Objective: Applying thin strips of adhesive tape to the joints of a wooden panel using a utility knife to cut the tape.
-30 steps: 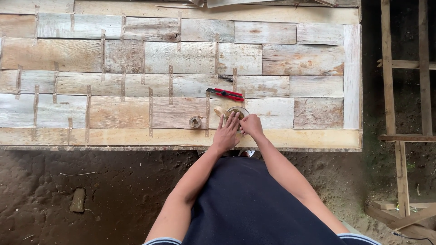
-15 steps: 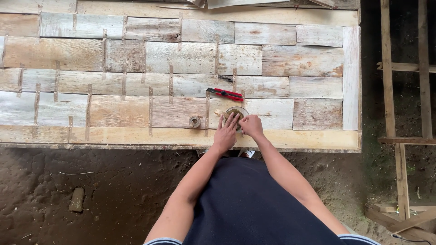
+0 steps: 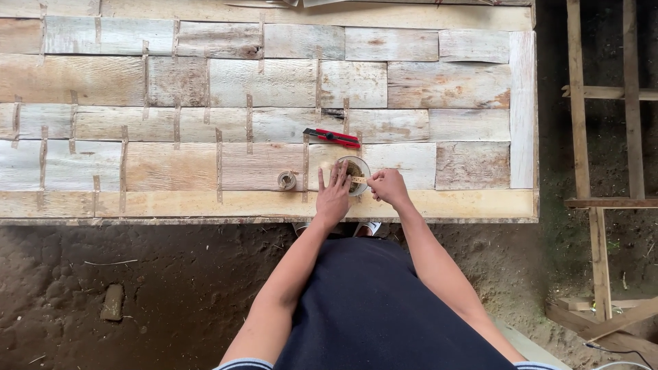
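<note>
A small round container (image 3: 356, 173) with dark contents sits on a wooden panel (image 3: 274, 116) made of pale patchwork boards. My left hand (image 3: 333, 194) lies flat against the container's left side, fingers spread over its rim. My right hand (image 3: 388, 186) pinches a thin pale stick whose tip reaches into the container. A red and black utility knife (image 3: 332, 138) lies on the boards just beyond the container. A small roll of tape (image 3: 287, 180) rests left of my left hand.
The panel's front edge (image 3: 274, 219) runs just ahead of my body, with dark dirt ground (image 3: 137, 294) below. A wooden frame (image 3: 603, 137) of slats stands to the right. A small stone (image 3: 112, 302) lies in the dirt at left.
My left hand's fingers have spread flatter over the container's rim. My right hand has shifted slightly right with the stick.
</note>
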